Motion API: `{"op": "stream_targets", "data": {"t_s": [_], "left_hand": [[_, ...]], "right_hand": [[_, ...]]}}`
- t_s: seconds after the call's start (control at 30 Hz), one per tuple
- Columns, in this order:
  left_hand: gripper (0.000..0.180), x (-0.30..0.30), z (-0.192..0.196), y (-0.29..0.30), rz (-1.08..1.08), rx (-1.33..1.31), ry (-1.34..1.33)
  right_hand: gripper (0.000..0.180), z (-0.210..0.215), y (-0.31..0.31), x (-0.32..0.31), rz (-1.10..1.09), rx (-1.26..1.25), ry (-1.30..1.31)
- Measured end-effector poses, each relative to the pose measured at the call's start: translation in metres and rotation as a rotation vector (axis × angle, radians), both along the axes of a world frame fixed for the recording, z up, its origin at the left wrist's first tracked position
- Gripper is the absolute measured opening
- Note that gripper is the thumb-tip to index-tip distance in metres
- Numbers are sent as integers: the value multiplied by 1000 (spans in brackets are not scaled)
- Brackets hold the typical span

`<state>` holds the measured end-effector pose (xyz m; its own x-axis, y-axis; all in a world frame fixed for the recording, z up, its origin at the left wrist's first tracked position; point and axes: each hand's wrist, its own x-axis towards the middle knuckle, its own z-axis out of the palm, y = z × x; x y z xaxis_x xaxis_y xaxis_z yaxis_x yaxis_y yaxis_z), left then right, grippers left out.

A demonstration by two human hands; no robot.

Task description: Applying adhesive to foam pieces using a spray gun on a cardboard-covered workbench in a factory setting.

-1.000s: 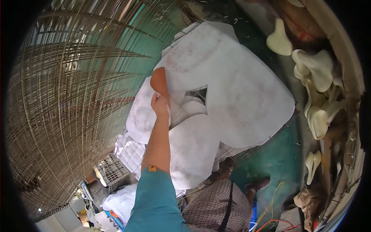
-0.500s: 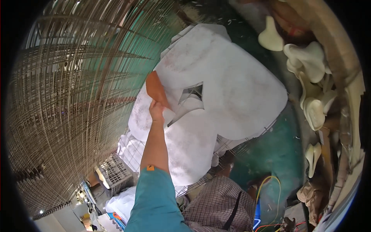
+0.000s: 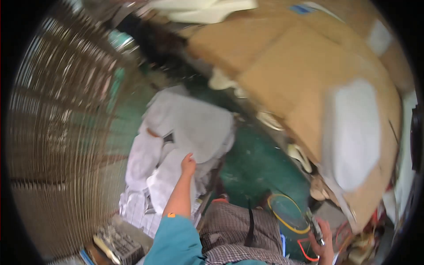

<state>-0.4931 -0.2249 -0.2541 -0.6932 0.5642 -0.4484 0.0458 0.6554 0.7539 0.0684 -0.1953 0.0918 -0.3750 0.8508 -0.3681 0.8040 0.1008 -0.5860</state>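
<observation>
My left hand [image 3: 188, 164] is over the near part of a pile of pale sheets [image 3: 201, 132], its fingers curled in and nothing seen in them. The sheets overlap, have rounded outlines and rest on a wire rack. A small orange-brown piece [image 3: 153, 132] lies among them on the left, mostly covered or turned edge-on. At the lower right my right hand [image 3: 325, 240] is closed around a silver metal tool [image 3: 315, 229] that looks like a spray gun, though motion blurs it.
A yellow hose [image 3: 289, 216] loops beside my lap, with a red hose [image 3: 304, 249] near it. Brown cardboard [image 3: 282, 48] bearing a white sheet [image 3: 357, 137] spreads on the right. Cream moulded pieces [image 3: 299, 157] line its edge. Thin wire racks [image 3: 57, 145] stand left, above a grey crate [image 3: 117, 240].
My left hand has let go of the orange piece and drawn back nearer to me. My right hand has come into view with the metal tool. The view has swung right.
</observation>
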Motion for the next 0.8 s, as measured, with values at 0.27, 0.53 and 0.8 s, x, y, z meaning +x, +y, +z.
{"op": "stream_targets", "data": {"t_s": [0.27,0.53,0.8], "left_hand": [[44,190,86,-29,-145,-271,-314],[38,234,106,-52,-80,-209,-322],[35,250,128,-9,-99,-171,-354]], "right_hand": [[53,130,-66,130,-708,76,705],[48,125,-86,167,-793,345,625],[50,150,-83,156,-674,232,684]]}}
